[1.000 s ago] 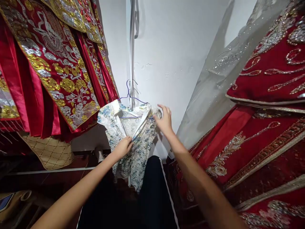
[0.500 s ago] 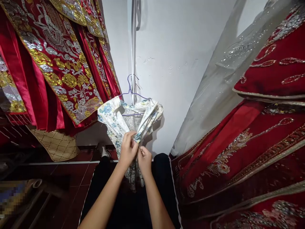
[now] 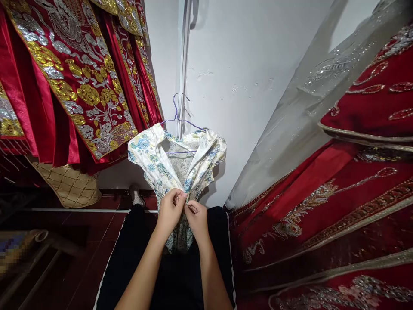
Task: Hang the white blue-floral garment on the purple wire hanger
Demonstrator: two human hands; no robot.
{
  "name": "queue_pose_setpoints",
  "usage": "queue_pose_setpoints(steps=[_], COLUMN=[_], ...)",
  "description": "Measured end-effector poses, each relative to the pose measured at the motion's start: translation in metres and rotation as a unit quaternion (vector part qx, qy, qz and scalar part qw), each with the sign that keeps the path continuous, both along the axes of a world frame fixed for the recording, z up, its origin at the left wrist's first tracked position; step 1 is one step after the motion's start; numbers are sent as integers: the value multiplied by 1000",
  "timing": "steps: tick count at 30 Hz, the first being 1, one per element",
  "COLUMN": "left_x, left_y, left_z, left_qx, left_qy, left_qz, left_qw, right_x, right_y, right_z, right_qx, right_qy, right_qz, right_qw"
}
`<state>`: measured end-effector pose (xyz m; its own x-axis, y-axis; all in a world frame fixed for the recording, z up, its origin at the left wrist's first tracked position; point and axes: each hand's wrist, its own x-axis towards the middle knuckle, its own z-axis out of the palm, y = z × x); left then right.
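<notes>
Garment: floral dress [image 3: 151,161], white with blue and yellow print, hung on a blue wire hanger [image 3: 180,122] against the white wall [image 3: 238,64].
Left hand [image 3: 170,212]: fingers pinched on the dress's front opening, at its middle.
Right hand [image 3: 197,217]: pinched on the same opening, touching the left hand.
Left side: red embroidered robes [image 3: 74,82], gold and silver thread, hanging.
Right side: red beaded gown [image 3: 348,202]; sheer sequinned veil [image 3: 309,99] beside it.
Below: dark red tiled floor [image 3: 64,258].
</notes>
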<state>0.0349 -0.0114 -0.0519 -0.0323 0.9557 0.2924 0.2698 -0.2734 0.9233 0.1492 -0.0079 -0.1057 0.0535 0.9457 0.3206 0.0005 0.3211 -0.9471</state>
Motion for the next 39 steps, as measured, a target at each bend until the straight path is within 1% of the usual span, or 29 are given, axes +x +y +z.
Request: queue_pose_setpoints(steps=[3,6,9,11,12,13,14,17,19,20,21,22,23,24,25,26,27,28,29,31,33,34,35,36,37,39], left_x=[-1,0,3,5,5,4,2,-10,-19,-23,-26,-29,-31,-32,-33,-33,-32,-32,-32,-32,-33,-34,-34,-36,-37,-38], left_y=[-1,-4,-3,7,16,26,38,76,94,99,103,104,104,103,101,99,98,97,96,96,96,95,95,95,95,98], left_z=[0,-1,3,15,26,41,58,123,165,182,195,203,206,205,201,193,184,175,166,153,148,148,149,150,150,145], left_qx=[-9,-49,-117,-141,-143,-141,-138,-120,-109,-100,-87,-71,-50,-27,-3,20,41,58,72,87,95,99,103,106,109,113], left_qy=[-19,-112,-236,-311,-344,-373,-396,-451,-464,-466,-463,-455,-439,-411,-374,-332,-287,-247,-215,-179,-161,-155,-149,-145,-142,-138], left_qz=[-12,-62,-105,-105,-106,-107,-113,-113,-121,-123,-123,-121,-117,-115,-113,-110,-107,-101,-96,-88,-90,-92,-95,-95,-93,-82], left_qw=[1000,991,959,934,922,911,901,877,871,871,873,879,890,904,920,937,951,962,969,976,978,979,979,979,979,981], right_x=[3,4,0,-6,-9,-12,-14,-15,-10,-7,-3,1,5,9,12,15,17,19,20,21,21,20,18,15,12,6], right_y=[0,4,10,15,17,20,23,33,39,41,42,42,42,41,41,42,43,46,51,63,79,86,93,99,103,106], right_z=[-4,-14,-28,-35,-38,-38,-38,-31,-26,-25,-26,-26,-27,-26,-22,-15,-3,14,35,88,143,167,187,203,214,227], right_qx=[-2,-2,6,16,21,24,27,30,37,43,50,54,54,51,47,45,47,55,73,125,197,227,251,271,285,299], right_qy=[3,-4,-12,-25,-36,-50,-64,-94,-107,-115,-124,-134,-144,-156,-170,-184,-196,-203,-205,-179,-186,-215,-259,-313,-364,-440], right_qz=[11,3,-28,-53,-64,-75,-83,-86,-78,-71,-64,-53,-37,-17,7,29,46,51,48,9,-8,-7,-9,-10,-17,-38], right_qw=[1000,1000,1000,998,997,996,994,991,991,990,989,988,987,986,984,981,978,976,975,976,962,950,933,910,887,846])
